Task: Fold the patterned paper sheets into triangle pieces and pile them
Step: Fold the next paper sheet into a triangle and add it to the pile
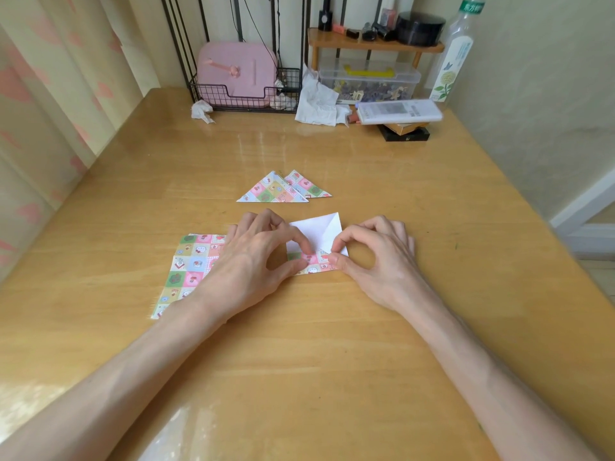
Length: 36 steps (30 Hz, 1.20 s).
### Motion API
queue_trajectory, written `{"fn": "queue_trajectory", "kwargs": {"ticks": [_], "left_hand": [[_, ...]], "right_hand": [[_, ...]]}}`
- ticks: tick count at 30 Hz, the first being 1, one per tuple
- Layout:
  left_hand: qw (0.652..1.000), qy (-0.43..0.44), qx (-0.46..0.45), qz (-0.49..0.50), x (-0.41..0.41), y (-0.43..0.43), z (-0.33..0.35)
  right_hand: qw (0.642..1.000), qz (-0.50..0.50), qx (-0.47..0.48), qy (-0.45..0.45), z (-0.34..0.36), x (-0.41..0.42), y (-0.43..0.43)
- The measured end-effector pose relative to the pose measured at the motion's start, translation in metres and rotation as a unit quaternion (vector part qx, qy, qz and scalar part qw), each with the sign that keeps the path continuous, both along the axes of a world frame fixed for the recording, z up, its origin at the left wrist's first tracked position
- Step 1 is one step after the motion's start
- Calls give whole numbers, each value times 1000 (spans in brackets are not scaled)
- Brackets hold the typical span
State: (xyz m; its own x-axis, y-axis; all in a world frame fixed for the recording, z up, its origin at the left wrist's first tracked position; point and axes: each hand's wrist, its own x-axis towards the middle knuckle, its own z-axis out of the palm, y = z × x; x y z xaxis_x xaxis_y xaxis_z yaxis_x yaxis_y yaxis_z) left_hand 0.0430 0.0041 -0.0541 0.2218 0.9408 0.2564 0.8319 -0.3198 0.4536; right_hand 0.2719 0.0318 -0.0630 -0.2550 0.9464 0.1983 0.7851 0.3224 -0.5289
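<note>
**Sheet pinched at near edge by both hands**

At mid-surface [299, 344], between the hands: sheet [316, 232], white side up, with the near edge turned over to show a patterned strip.

Pinched at the strip's left part by the left hand [256, 251], thumb and forefinger closed on the paper. Other fingers [270, 218] curled and raised over the sheet's far left corner.

Pinched at the near right corner by the right hand [379, 261], thumb tip and forefinger tip meeting on the paper in a ring. Remaining fingers curled behind, off the paper.

Just left of the sheet, partly under the left wrist: stack [189, 261] of flat patterned paper, pattern up. Seemingly more than one layer, though hard to tell from the edges.

Beyond the sheet and apart from it: two triangles [273, 191], pattern up, long edges toward the near side. Left one overlapping the right one.

Along the far edge, from left to right:
- crumpled tissue [201, 111]
- wire basket [233, 98] holding a pink case [236, 68]
- more tissue [314, 101] leaning on a clear box [369, 79]
- wooden shelf [372, 44] above the box, loaded with small dark items
- tall bottle [454, 54] at the far right

Curtain [50, 94] down the left side.
</note>
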Motion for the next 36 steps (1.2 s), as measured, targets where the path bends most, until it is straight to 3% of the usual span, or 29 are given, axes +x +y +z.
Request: {"fn": "queue_trajectory", "kwargs": {"ticks": [4, 8, 12, 16, 19, 36], "left_hand": [[1000, 5, -12, -2, 0, 1, 1], [1000, 12, -14, -4, 0, 2, 2], [1000, 23, -10, -3, -1, 2, 1], [1000, 25, -12, -3, -1, 3, 1], [1000, 25, -14, -4, -2, 4, 1], [994, 30, -96, -41, -18, 8, 12]], "right_hand": [[1000, 6, 26, -2, 3, -2, -4], [991, 12, 121, -48, 9, -5, -9], [978, 86, 190, -26, 13, -12, -10], [989, 103, 74, 76, 8, -20, -13], [991, 86, 17, 97, 3, -21, -11], [993, 65, -50, 88, 3, -28, -7]]}}
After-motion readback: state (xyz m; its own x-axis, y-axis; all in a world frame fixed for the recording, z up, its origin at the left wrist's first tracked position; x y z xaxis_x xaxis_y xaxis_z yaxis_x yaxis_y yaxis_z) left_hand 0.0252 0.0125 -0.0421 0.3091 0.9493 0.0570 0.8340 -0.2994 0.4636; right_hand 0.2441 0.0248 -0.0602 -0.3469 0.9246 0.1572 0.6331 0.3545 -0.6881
